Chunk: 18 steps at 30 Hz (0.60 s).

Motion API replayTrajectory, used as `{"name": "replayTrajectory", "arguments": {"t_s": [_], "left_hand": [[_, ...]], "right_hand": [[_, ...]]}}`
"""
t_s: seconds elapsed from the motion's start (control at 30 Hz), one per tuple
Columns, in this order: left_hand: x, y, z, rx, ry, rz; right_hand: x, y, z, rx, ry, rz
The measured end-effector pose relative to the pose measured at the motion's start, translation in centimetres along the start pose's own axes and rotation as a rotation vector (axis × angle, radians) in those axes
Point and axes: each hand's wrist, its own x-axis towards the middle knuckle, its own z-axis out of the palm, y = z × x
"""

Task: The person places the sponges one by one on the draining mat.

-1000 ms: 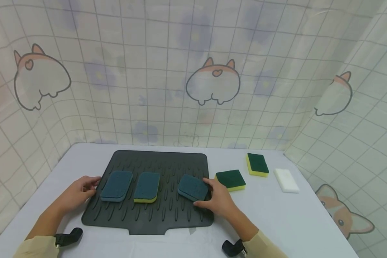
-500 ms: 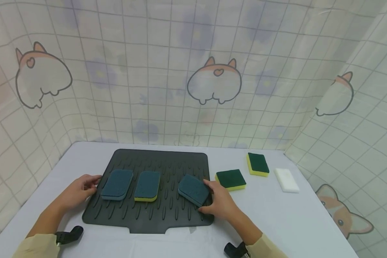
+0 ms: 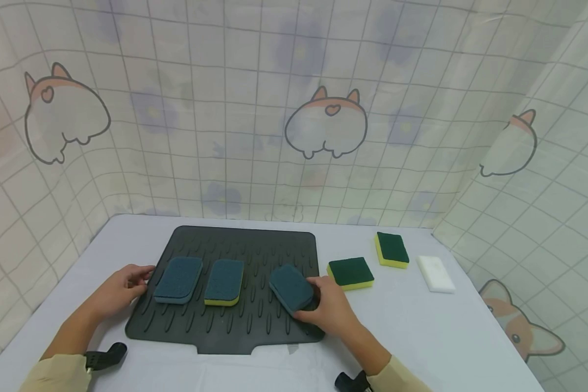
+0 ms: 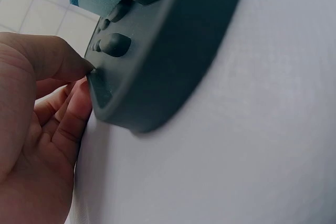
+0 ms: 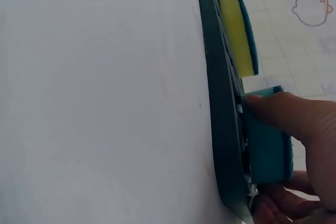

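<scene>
The right hand (image 3: 330, 310) is gripping the right blue sponge (image 3: 291, 287) on the dark mat (image 3: 255, 250), angled out of line. The left hand (image 3: 120, 286), fingers relaxed, is touching the mat's left edge. Two blue sponges (image 3: 178, 279) are lying aligned; farther right, two green sponges (image 3: 351, 271) are waiting on the table (image 3: 446, 337).

Both forearms end in pale beige long sleeves, the cuffs sitting just behind the wrists. A black strap with a rounded black mount sits at each wrist. The left hand (image 3: 120, 286) and right hand (image 3: 330, 307) are bare, with no rings or gloves.
</scene>
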Motion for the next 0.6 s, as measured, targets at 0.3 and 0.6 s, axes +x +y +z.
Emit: {"name": "replayTrajectory", "arguments": {"t_s": [0.3,0.6], "left_hand": [[0.0,-0.1,0.0,0.002,0.005,0.008],[0.0,-0.1,0.0,0.006,0.001,-0.001]], "right_hand": [[0.1,-1.4,0.8,-0.047,0.047,0.086],[0.2,-2.0,1.2,-0.097,0.045,0.065]]}}
